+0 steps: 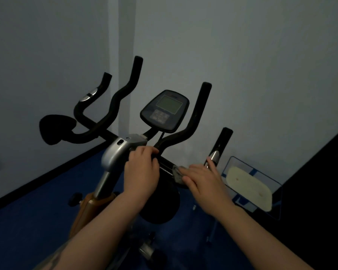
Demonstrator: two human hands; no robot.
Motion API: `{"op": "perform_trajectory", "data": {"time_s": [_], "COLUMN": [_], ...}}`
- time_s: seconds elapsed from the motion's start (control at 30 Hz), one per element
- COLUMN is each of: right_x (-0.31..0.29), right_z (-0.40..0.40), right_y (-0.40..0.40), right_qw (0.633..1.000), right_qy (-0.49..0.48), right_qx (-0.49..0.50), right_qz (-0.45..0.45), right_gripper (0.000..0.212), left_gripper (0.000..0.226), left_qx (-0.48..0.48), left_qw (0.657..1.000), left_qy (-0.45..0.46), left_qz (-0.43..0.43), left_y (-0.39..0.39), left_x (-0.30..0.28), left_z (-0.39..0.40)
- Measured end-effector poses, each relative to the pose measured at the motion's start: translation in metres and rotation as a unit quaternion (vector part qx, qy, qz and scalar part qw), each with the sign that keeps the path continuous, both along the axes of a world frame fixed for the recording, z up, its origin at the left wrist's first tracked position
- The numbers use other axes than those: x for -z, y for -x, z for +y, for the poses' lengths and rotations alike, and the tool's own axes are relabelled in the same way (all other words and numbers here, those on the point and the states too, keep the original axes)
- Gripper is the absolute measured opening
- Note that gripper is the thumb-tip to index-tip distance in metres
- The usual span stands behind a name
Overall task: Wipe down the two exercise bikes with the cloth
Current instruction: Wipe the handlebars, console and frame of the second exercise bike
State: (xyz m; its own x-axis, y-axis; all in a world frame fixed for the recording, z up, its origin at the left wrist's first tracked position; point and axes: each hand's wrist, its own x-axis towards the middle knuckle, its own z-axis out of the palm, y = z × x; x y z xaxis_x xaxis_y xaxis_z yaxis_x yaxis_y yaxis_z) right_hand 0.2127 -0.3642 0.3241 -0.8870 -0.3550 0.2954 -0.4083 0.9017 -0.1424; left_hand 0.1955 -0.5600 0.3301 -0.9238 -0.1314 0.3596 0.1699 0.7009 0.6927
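Left hand (142, 168) fingers curl round black padded handlebar (165, 164); right hand (204, 179) (fingers straight, together) presses grey cloth (177, 173) flat onto it.

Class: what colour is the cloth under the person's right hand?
Grey cloth, under the right hand; head view.

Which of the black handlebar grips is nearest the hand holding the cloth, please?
The short far-right grip, just beyond the right hand pressing the cloth; the others rise farther left.

Dim room: pale walls (242, 55), blue floor (27, 230) (black skirting (47, 172)).
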Motion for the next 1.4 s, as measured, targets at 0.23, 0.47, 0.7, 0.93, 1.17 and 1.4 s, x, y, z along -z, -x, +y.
{"op": "perform_trajectory", "data": {"time_s": [0.23, 0.47, 0.7, 0.93, 1.17, 1.4], "right_x": [-0.008, -0.011, -0.01, -0.03, -0.08, -0.118], "right_z": [-0.048, -0.018, -0.026, -0.017, 0.005, 0.006], "right_y": [0.043, 0.036, 0.025, 0.039, 0.027, 0.018], "right_qw": [0.992, 0.99, 0.992, 0.951, 0.896, 0.932], "right_qy": [0.018, 0.036, 0.05, 0.137, 0.261, 0.291], "right_qx": [-0.011, -0.04, -0.092, -0.063, -0.112, -0.099], "right_qz": [-0.123, -0.131, -0.069, -0.271, -0.341, -0.194], "right_gripper": [0.032, 0.036, 0.035, 0.041, 0.032, 0.021], "left_gripper": [0.033, 0.028, 0.027, 0.024, 0.024, 0.025], "left_qx": [-0.01, -0.014, -0.023, -0.014, 0.152, 0.368], "left_qw": [0.999, 0.999, 0.994, 0.997, 0.956, 0.911], "left_qy": [-0.033, -0.043, -0.102, -0.063, -0.251, -0.167], "left_qz": [-0.024, 0.002, 0.009, 0.032, -0.02, -0.085], "left_y": [0.003, 0.0, -0.001, 0.003, 0.005, 0.013], "left_x": [0.008, 0.01, 0.016, 0.018, -0.015, -0.076], "left_z": [-0.001, 0.0, -0.002, -0.002, -0.006, 0.006]}}
